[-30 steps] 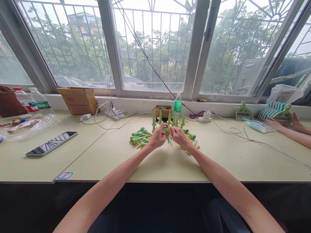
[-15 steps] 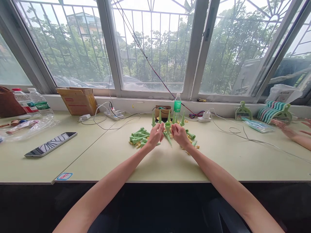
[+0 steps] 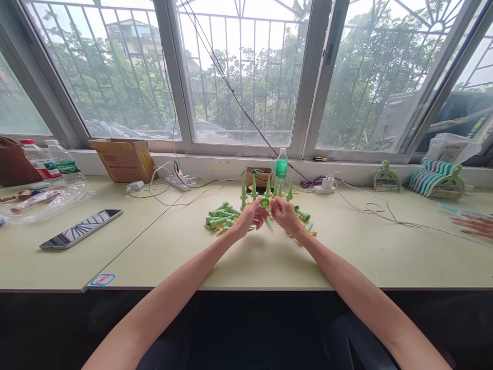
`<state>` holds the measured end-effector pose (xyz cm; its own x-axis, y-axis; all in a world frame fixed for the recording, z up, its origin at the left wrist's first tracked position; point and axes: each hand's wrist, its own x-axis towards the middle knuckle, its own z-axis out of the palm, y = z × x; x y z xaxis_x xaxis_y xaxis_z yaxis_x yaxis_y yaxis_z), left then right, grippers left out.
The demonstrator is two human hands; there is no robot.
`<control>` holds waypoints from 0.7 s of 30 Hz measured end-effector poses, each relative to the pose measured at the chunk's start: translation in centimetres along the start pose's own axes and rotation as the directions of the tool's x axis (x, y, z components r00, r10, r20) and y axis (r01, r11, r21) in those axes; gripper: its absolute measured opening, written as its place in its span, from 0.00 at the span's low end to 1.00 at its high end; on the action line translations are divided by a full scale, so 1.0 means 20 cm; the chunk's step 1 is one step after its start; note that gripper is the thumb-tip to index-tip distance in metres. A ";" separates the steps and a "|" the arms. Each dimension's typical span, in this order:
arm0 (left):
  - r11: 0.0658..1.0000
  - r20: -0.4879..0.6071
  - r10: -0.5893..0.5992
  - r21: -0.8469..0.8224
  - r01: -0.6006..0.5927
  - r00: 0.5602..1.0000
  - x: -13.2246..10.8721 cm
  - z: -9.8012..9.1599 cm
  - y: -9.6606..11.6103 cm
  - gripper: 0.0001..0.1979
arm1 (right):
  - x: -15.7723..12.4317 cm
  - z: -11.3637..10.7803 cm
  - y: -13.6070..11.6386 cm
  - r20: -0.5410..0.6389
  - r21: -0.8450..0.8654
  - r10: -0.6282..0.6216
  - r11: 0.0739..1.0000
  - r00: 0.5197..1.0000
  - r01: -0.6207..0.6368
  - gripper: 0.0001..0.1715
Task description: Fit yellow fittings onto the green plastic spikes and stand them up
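Observation:
In the head view my left hand is closed on a green plastic spike, whose round open end faces me. My right hand is closed in a pinch right beside that open end; whatever its fingers hold is hidden. Behind my hands several green spikes stand upright with their points up. Left of my left hand lies a pile of green hollow tubes with small yellow pieces among them. More green tubes and yellow pieces lie by my right wrist.
A small cardboard box and a green-labelled bottle stand at the back. White cables cross the right side. A phone lies at left. Another person's hand touches a turquoise packet at far right.
The spike in my left hand has tipped so its open end now faces me. The other person's hand and the turquoise packet have moved right.

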<state>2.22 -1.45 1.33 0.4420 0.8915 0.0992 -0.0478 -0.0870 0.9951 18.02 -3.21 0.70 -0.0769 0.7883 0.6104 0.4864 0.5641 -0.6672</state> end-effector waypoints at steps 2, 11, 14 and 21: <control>1.000 0.016 0.008 0.007 -0.008 1.000 0.00 0.00 0.01 0.30 | 0.00 0.00 0.01 -0.009 -0.007 -0.001 1.000 1.000 0.001 0.23; 0.991 0.078 0.095 0.088 -0.102 0.992 -0.02 0.00 0.02 0.23 | 0.01 0.00 0.04 -0.013 -0.016 0.018 1.000 1.000 -0.019 0.24; 0.985 0.106 0.120 0.115 -0.132 0.987 -0.02 0.00 0.01 0.22 | 0.02 0.00 0.05 -0.005 -0.027 0.032 0.999 0.999 -0.033 0.24; 0.951 0.152 0.191 0.218 -0.221 0.970 -0.02 -0.01 0.00 0.21 | 0.02 0.00 0.06 0.002 -0.060 0.025 0.998 1.000 -0.024 0.25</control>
<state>1.88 -1.64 1.22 0.5558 0.7803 0.2867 0.0519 -0.3767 0.9249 18.59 -2.23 0.27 -0.0668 0.8025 0.5929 0.5395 0.5289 -0.6552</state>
